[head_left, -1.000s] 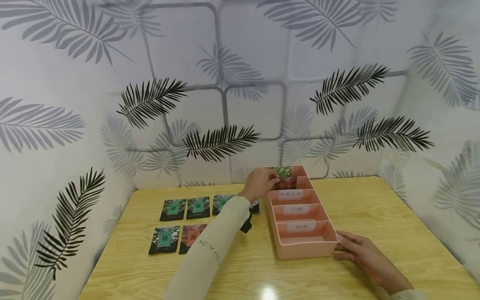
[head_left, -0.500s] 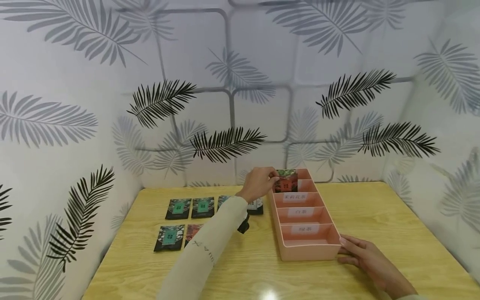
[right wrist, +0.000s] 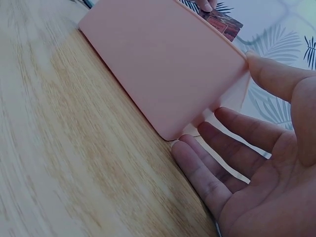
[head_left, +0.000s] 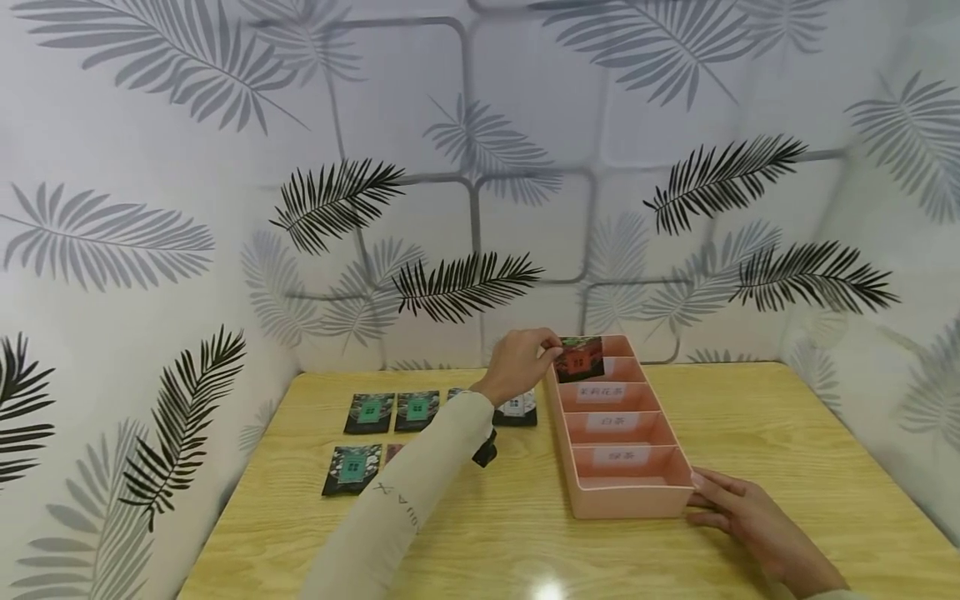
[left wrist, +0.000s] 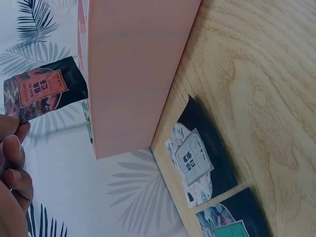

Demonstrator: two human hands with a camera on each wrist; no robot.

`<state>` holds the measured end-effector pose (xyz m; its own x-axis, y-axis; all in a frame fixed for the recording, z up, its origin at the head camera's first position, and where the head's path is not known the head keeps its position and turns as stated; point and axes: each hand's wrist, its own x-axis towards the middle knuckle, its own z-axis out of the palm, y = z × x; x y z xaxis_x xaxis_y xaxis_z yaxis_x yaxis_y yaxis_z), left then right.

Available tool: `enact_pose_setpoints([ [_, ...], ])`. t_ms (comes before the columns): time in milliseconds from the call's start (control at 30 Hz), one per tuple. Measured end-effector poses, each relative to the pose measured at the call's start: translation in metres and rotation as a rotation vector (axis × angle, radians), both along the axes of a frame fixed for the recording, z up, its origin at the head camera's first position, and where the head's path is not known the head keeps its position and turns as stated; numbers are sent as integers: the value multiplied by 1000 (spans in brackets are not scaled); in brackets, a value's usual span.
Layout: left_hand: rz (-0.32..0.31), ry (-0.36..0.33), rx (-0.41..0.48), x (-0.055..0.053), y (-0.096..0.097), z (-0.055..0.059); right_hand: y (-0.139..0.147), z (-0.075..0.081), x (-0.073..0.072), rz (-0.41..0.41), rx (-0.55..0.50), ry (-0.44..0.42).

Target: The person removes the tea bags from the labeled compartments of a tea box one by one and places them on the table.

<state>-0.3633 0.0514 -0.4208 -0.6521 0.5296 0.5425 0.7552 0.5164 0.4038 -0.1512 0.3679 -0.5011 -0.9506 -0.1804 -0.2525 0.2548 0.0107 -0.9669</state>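
My left hand (head_left: pixel 516 367) pinches a corner of a tea sachet (left wrist: pixel 43 89) with a red label. In the left wrist view the sachet hangs beside the rim of a pink divided box, and in the head view it overlaps the box's rear compartments. The pink box (head_left: pixel 637 503) has a row of compartments with white paper labels (head_left: pixel 600 392). A bit of a green sachet (head_left: pixel 577 341) shows behind the held one. At the box's near right corner is my right hand (head_left: pixel 742 521), thumb on the rim (right wrist: pixel 245 55) and fingertips against the outer wall.
Left of the box lie dark tea sachets with green labels (head_left: pixel 370 410) and a white-labelled one (head_left: pixel 517 407). A red one (head_left: pixel 393 452) is mostly hidden behind my left sleeve (head_left: pixel 405 492). A patterned wall (head_left: pixel 525 217) stands behind the wooden table (head_left: pixel 495 533).
The red-labelled sachet has come up from low in the second compartment from the back to rim height, its front now showing. The right hand keeps its place at the box corner.
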Motion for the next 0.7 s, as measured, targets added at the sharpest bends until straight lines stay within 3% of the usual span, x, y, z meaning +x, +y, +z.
enact_pose_setpoints([
  [400,3,93,0,7,-14,8,1,1,0,30,-54,10],
  [700,20,82,-42,17,-32,8,1,0,-1,23,-67,-20],
])
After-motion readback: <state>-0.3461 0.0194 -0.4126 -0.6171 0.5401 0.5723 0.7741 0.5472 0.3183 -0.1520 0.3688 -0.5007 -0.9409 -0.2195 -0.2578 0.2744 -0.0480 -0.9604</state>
